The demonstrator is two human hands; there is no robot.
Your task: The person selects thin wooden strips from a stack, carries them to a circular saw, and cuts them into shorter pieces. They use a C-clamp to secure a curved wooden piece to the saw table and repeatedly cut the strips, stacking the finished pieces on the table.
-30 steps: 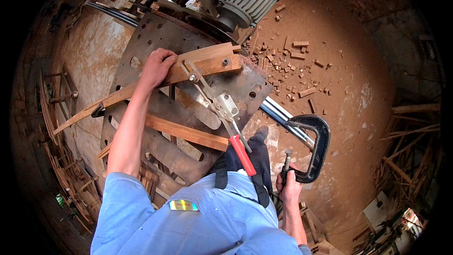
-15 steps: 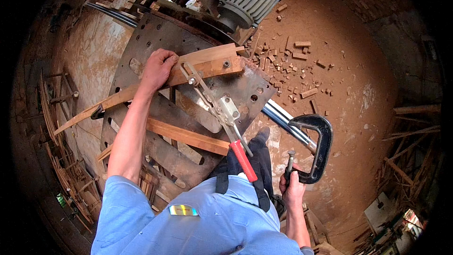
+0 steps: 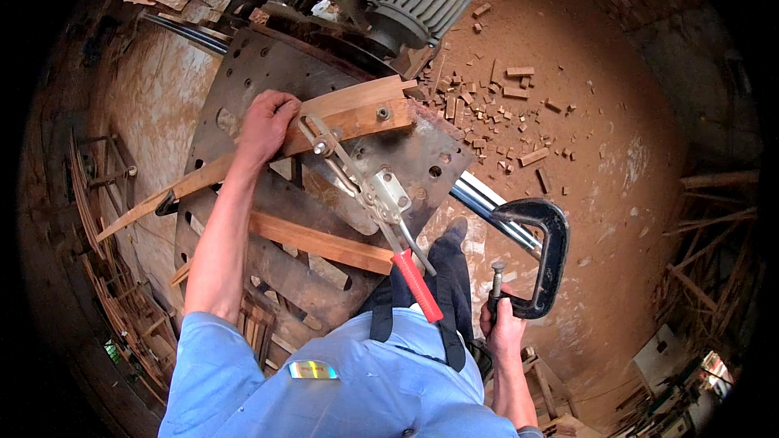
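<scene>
Under the curled left hand [image 3: 268, 123], grip unclear, a long brown wooden bar [image 3: 361, 120] already lay; the right hand [image 3: 505, 328] clasped a black C-shaped metal clamp [image 3: 556, 253], not yet fastened.

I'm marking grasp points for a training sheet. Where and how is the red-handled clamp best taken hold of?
Probably by the red handle of the clamp, wrapped crosswise, coming from the wearer's side. The handle is long and slim, points toward the body and seems to project past the metal table; the slotted far end reaches over the curved board.
</scene>
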